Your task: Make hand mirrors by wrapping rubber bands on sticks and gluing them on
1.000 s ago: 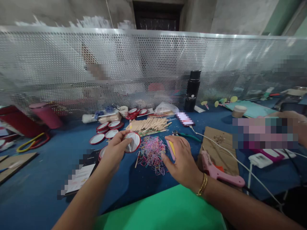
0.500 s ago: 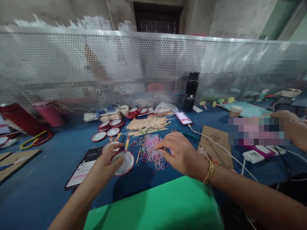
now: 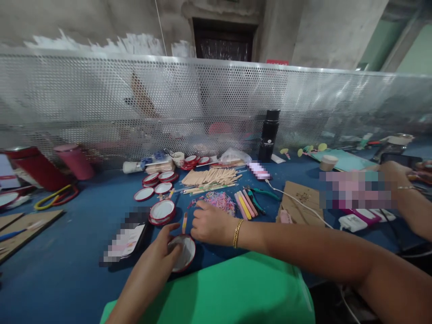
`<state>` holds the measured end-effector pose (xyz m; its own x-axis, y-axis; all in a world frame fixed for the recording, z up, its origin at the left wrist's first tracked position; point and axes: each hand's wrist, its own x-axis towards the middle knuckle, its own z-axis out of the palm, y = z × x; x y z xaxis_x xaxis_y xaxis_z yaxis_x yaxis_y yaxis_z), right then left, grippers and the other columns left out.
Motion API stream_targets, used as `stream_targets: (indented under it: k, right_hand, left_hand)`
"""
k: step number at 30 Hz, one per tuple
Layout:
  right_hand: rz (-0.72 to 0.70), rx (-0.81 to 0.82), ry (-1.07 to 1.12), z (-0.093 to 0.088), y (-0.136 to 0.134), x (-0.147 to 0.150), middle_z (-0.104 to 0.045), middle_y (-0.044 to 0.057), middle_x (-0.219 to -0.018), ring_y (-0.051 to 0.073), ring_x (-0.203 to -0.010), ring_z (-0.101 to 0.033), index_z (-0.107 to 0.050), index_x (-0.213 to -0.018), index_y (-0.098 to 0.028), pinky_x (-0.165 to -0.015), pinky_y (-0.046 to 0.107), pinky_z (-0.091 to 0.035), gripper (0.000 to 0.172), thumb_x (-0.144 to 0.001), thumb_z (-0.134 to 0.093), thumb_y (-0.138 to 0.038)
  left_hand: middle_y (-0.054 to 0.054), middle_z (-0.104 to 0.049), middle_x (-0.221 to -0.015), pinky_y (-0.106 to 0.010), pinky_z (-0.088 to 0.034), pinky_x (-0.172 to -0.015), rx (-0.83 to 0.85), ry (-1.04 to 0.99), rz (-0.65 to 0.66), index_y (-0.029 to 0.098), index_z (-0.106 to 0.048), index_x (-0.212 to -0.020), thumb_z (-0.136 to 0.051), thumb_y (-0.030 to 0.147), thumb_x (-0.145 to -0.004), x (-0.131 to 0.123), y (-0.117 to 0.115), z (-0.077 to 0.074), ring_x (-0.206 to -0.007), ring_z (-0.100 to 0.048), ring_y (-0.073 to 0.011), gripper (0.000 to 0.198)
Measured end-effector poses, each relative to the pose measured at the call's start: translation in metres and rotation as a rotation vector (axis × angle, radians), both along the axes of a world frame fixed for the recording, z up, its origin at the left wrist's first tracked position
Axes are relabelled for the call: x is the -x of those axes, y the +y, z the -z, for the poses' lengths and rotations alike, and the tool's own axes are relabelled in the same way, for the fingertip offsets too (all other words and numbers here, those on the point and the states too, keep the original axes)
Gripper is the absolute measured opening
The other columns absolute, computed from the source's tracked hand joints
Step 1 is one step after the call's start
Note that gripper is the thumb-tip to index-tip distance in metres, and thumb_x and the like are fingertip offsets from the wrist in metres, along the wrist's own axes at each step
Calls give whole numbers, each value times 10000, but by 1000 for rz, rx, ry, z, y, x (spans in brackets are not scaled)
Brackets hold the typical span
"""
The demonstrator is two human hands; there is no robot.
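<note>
My left hand grips the left side of a shallow round lid, white inside with a red rim, thumb inside it. Just right of it my right hand is closed, fingers curled down; whatever they pinch is hidden. A flat wooden stick with coloured bands lies between the hands. Behind my right hand is a tangled pile of small pastel rubber bands, partly covered by the hand. Left of the stick sits a small stack of red-rimmed lids.
Flat wooden sticks are heaped farther back. Coloured rods and teal-handled pliers lie right of the bands. A phone is at left, a black bottle at the back. Another person's hand is far right.
My right hand has moved left and nearer, from the rubber bands to beside the lid. The lid in my left hand has come closer to me. Coloured rods and pliers are now uncovered.
</note>
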<state>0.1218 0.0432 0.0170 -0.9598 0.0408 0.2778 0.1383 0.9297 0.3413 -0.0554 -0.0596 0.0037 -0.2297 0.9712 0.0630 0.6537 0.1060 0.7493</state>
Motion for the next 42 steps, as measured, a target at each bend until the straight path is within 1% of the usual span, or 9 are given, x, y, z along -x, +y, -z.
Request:
stream_targets:
  k: [4,10,12,17,22,30,36,39,42]
  right_hand:
    - [33,154,139,-11,5,-14,-695,45,-814,195,-848,-575,-649,-819,-188,-926,437,-356,149,-917,-538,-175]
    - [317,1412,902,-25,20,-41,-622,-18,-730,105,-666,-548,-606,-775,-170,-680,258,-438,56,-786,-644,-209]
    - [351,1611,973,-24,20,-50,-602,-28,-694,91,-620,-535,-584,-757,-165,-648,242,-441,97,-764,-648,-237]
    - [363,1712,988,-22,7,-64,-616,-18,-694,86,-617,-560,-564,-734,-167,-657,239,-468,130,-756,-634,-275]
    - [179,1653,921,-32,-14,-62,-582,-40,-712,93,-657,-535,-596,-750,-181,-675,243,-460,123,-729,-688,-259]
    - [142,1703,1077,-43,-15,-68,-554,-42,-687,96,-626,-487,-590,-721,-181,-648,252,-433,177,-707,-716,-304]
    - [186,1349,1569,-56,5,-108,-535,-47,-700,93,-665,-471,-600,-735,-187,-696,254,-409,115,-752,-679,-268]
    - [256,1335,1339,-57,-5,-105,-573,-31,-708,107,-682,-519,-624,-736,-186,-699,272,-434,108,-750,-702,-260]
    - [222,1300,1159,-51,-15,-96,-618,-10,-735,129,-707,-578,-644,-799,-186,-693,285,-471,124,-801,-672,-307]
  left_hand:
    - [-124,-719,-1113,-364,-487,-828,112,68,68,196,-513,-1274,-502,287,-809,-5,-3,-1,-1041,-669,-301,475]
    - [-140,-708,-1128,-407,-466,-833,163,290,95,193,-571,-1238,-425,366,-892,-22,-9,-15,-1034,-661,-331,413]
    - [-159,-681,-1172,-432,-459,-862,119,376,110,177,-634,-1180,-402,390,-910,-27,-7,-16,-1040,-649,-340,414]
    - [-152,-680,-1128,-459,-422,-937,-137,553,128,176,-704,-1094,-453,453,-905,-36,0,-23,-1043,-619,-352,420]
    - [-121,-689,-1122,-437,-372,-968,-367,563,171,200,-669,-1079,-428,467,-935,-60,13,-55,-1077,-584,-320,388]
    - [23,-549,-613,-271,-383,-549,-215,226,347,229,-493,-687,-335,449,-963,-85,25,-62,-576,-519,-169,387]
    - [-38,-681,-894,-335,-448,-809,-412,405,356,230,-639,-833,-484,365,-919,-73,35,-70,-888,-613,-224,223]
    - [-67,-664,-1162,-383,-406,-950,-473,383,355,249,-631,-1087,-517,381,-907,-83,44,-76,-1107,-569,-257,252]
    - [-19,-689,-835,-304,-443,-702,-281,279,456,237,-619,-855,-404,425,-957,-96,50,-74,-787,-622,-206,303]
